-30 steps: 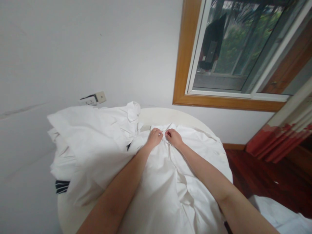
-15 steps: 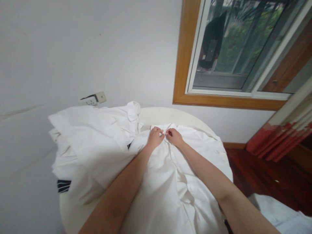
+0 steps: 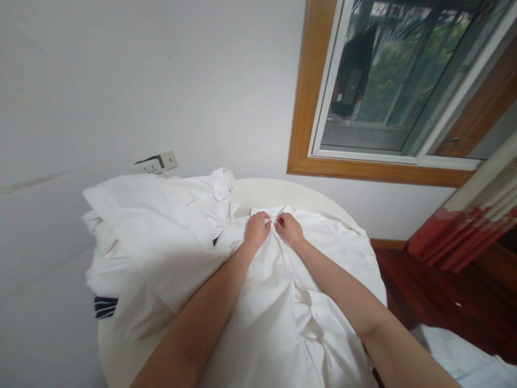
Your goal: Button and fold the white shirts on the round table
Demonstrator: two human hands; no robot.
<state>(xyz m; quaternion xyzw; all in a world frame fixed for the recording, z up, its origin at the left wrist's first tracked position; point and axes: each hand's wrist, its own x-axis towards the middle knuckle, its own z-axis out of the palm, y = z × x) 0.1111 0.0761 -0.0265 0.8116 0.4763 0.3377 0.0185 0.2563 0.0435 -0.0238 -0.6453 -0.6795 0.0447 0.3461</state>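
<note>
A white garment [image 3: 264, 318], creased and with an open edge running down its middle, is spread over a round cream table [image 3: 278, 188]. Near its far end, my left hand [image 3: 257, 229] pinches the cloth between thumb and fingers. Just to the right, my right hand [image 3: 288, 228] is closed on the same garment, its fingertips curled at the middle edge. Only a small gap separates the two hands. Whatever small part of the garment lies between the fingertips is too small to make out.
A heap of white clothes [image 3: 153, 226] covers the table's left side, with a dark striped cloth [image 3: 105, 307] under it. Behind are a wall socket [image 3: 151, 166] and a wood-framed window [image 3: 297, 108]. A red and cream curtain [image 3: 448, 231] hangs right; white cloth [image 3: 460, 355] lies lower right.
Both hands stay at the same place on the garment, with only slight shifts of the fingers. The view has moved very slightly.
</note>
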